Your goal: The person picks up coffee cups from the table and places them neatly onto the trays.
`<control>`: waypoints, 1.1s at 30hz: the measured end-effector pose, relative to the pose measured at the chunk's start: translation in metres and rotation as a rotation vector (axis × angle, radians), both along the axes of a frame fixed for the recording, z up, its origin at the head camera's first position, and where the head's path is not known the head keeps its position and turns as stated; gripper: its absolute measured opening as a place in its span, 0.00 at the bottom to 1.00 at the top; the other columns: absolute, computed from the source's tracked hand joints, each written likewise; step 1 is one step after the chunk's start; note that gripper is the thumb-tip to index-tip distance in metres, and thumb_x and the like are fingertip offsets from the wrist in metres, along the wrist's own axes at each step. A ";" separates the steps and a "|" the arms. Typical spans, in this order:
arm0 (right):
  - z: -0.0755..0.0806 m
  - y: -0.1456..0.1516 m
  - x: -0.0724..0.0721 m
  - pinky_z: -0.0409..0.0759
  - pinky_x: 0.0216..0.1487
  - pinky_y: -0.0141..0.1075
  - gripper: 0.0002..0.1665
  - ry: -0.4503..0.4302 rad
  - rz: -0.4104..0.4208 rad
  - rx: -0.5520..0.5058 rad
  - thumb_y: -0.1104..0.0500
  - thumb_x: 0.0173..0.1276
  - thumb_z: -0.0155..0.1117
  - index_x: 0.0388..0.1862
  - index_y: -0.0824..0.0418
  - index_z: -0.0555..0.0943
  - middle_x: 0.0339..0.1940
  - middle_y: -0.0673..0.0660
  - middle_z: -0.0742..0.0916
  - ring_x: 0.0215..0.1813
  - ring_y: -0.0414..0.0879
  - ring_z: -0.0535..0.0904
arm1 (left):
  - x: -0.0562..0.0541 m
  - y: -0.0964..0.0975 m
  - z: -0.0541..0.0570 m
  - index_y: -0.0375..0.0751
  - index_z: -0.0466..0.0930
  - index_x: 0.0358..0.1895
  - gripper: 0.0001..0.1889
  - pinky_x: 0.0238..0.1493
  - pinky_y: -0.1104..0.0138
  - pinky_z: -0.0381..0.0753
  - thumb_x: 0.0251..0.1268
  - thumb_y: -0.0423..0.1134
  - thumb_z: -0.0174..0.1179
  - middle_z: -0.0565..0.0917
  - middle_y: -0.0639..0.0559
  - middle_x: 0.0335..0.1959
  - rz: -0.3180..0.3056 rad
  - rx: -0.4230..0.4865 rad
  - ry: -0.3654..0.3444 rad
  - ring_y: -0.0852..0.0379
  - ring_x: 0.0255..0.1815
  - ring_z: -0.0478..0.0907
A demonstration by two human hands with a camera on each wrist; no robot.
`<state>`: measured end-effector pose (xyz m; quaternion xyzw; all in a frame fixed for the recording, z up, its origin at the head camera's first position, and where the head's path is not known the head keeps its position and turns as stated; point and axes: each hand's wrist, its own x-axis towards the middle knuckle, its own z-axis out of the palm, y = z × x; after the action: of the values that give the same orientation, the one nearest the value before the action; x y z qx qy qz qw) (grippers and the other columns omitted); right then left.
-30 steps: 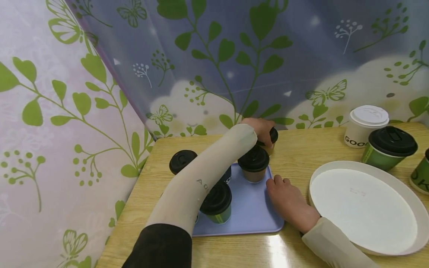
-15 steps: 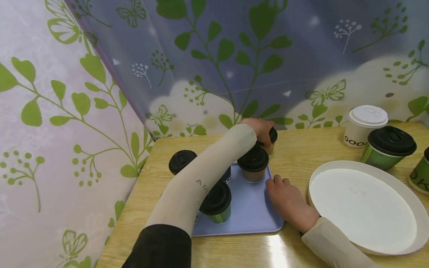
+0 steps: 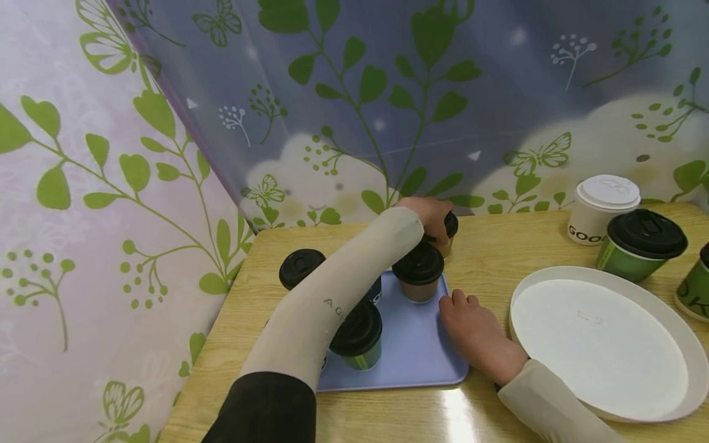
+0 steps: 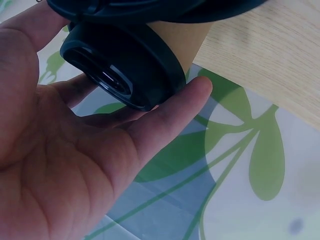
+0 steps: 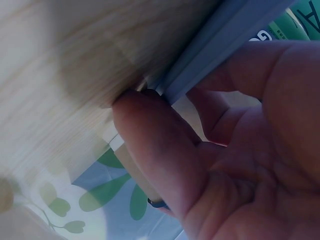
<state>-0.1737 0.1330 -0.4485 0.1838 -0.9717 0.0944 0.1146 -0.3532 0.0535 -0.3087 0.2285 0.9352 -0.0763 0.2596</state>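
The left hand (image 3: 429, 212) reaches across the blue tray (image 3: 421, 357) to a brown cup (image 3: 447, 237) with a black lid, standing on the table (image 3: 498, 246) near its far edge, just beyond the tray's far right corner. Its fingers (image 4: 170, 117) curl around the lid, gripping it from above. The right hand (image 3: 476, 335) rests at the tray's right edge, thumb and fingers (image 5: 155, 150) pinching the rim. Three more lidded cups stand on the tray. A white oval plate (image 3: 604, 341) lies toward the table's right edge.
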 end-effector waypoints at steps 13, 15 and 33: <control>-0.001 0.000 0.001 0.76 0.22 0.50 0.08 0.021 -0.001 0.002 0.73 0.69 0.60 0.32 0.67 0.70 0.30 0.63 0.73 0.28 0.59 0.72 | 0.001 0.000 0.000 0.63 0.46 0.85 0.46 0.49 0.64 0.73 0.71 0.57 0.63 0.68 0.57 0.74 -0.005 0.005 0.003 0.58 0.58 0.71; -0.001 0.000 0.001 0.76 0.21 0.50 0.08 0.022 -0.001 0.002 0.73 0.69 0.60 0.32 0.67 0.70 0.30 0.63 0.73 0.28 0.59 0.72 | 0.002 -0.001 0.001 0.63 0.46 0.85 0.46 0.49 0.64 0.73 0.71 0.57 0.63 0.68 0.58 0.74 -0.004 0.005 0.001 0.59 0.58 0.71; -0.001 0.001 0.000 0.76 0.22 0.50 0.08 0.021 0.007 -0.001 0.73 0.68 0.61 0.32 0.67 0.71 0.30 0.64 0.73 0.28 0.59 0.72 | 0.000 -0.002 0.000 0.65 0.47 0.84 0.45 0.50 0.64 0.74 0.70 0.58 0.63 0.69 0.58 0.73 -0.001 0.007 0.012 0.59 0.58 0.71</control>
<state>-0.1734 0.1336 -0.4490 0.1884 -0.9697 0.0935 0.1247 -0.3529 0.0518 -0.3082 0.2295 0.9368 -0.0743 0.2533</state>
